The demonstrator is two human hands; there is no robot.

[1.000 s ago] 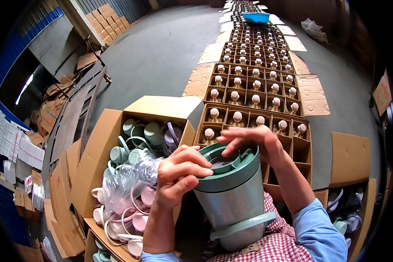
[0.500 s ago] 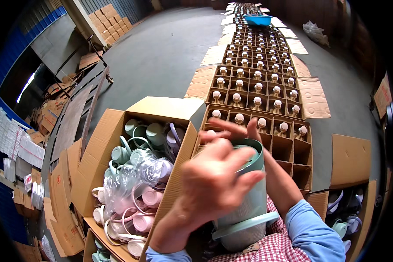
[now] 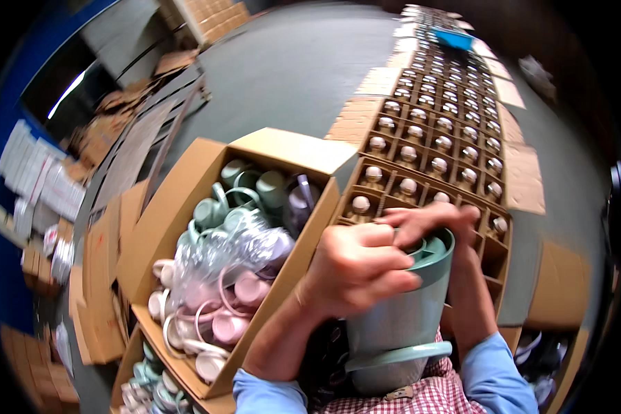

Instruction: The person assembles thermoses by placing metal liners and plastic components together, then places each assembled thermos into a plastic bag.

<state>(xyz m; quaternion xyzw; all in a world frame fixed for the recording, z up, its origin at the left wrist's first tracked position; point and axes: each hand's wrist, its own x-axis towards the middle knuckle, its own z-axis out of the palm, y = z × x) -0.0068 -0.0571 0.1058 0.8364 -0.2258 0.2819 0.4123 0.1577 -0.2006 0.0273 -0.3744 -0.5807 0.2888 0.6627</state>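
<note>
Fingers (image 3: 385,261) of my left hand (image 3: 348,265) curl, grip unclear | my right hand (image 3: 440,222) opens over green canister (image 3: 399,319)

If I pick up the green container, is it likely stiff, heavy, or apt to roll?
The container is probably stiff, since its wall shows no visible dent. It may be light for its size, as it looks like translucent plastic. Laid down, its round body could start to roll, though the jutting handle might stop it.
</note>
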